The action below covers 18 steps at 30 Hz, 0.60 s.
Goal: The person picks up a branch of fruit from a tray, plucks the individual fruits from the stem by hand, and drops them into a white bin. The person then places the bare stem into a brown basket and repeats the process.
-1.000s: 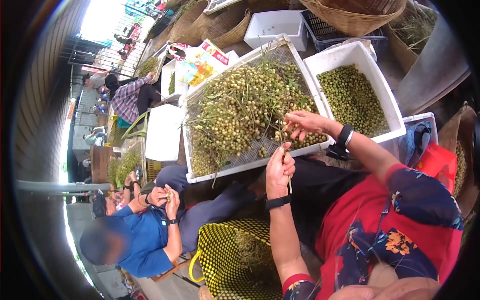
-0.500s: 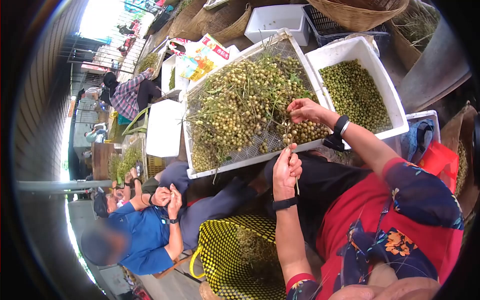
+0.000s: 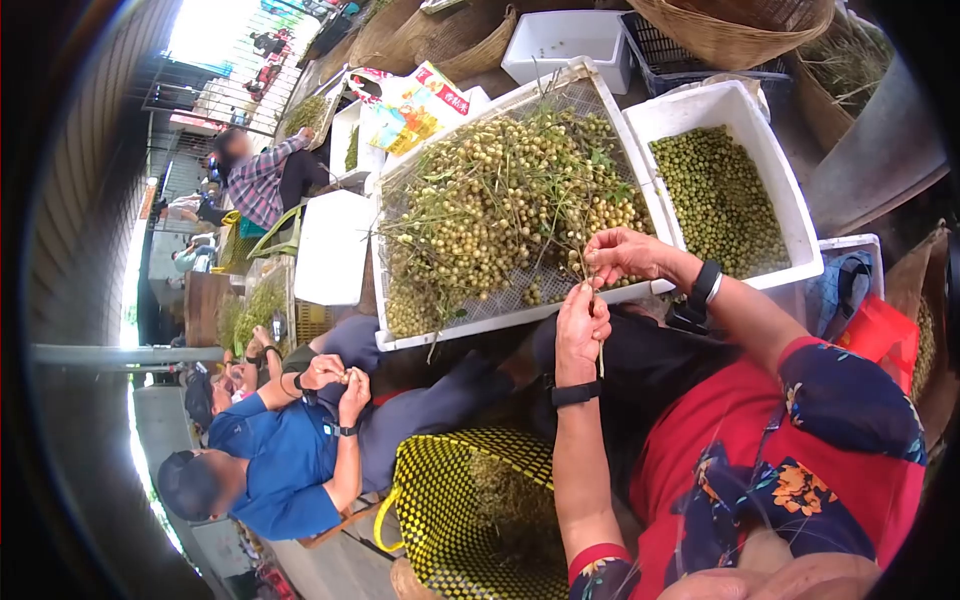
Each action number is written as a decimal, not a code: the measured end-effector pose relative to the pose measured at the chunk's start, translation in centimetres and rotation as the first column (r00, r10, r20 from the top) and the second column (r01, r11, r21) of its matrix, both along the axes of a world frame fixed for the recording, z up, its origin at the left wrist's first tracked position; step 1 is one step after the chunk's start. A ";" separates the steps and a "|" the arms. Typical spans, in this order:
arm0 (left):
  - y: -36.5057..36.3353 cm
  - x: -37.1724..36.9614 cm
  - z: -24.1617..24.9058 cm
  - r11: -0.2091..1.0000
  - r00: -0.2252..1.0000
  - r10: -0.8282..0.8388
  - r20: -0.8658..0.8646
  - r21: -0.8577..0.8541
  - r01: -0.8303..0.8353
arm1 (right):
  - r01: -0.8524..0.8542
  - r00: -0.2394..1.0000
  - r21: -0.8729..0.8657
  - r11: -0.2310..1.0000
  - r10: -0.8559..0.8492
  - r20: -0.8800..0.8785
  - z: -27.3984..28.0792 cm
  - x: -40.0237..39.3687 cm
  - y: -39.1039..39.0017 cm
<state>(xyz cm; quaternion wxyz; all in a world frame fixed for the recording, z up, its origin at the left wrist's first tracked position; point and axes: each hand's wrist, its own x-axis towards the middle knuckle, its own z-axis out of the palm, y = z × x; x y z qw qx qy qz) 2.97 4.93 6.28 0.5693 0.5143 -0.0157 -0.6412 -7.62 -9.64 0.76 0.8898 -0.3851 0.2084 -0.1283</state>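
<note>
**A:** Hands?

**B:** Left hand (image 3: 583, 325) is closing into a fist round a thin stem (image 3: 600, 358); the bare end is poking out below the fist. Right hand (image 3: 620, 255) is pinching the upper part of that stem, fingertips together, just above the left. Both hands are nearly touching.

**A:** Where is the stem sitting?

**B:** It is hanging in the air over the near rim of the tray (image 3: 480, 322), which is heaped with yellowish round fruit on twigs. I can't tell how many fruit are left on this stem; the fingers are covering it.

**A:** What's around it?

**B:** A white bin (image 3: 690, 98) of loose green fruit is standing just beside the tray, past the right hand. A yellow basket (image 3: 440, 510) is sitting low, under the left forearm. A person in blue (image 3: 290, 460) is working nearby, own hands together and well apart from these.

**A:** Risks?

**B:** My guess: the hands are working right at the tray's edge, so any fruit popping loose is likely falling outside it, onto the lap or the floor. The stem looks thin, so a hard pull could be snapping it. The twigs look tangled too, so a snagged one could be dragging more fruit over the rim.
</note>
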 end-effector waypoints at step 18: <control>2.2 0.9 2.6 0.937 0.750 -0.034 -0.661 -0.282 -0.206 | -0.033 0.998 -0.105 0.994 0.039 0.050 -1.3 -0.7 -0.8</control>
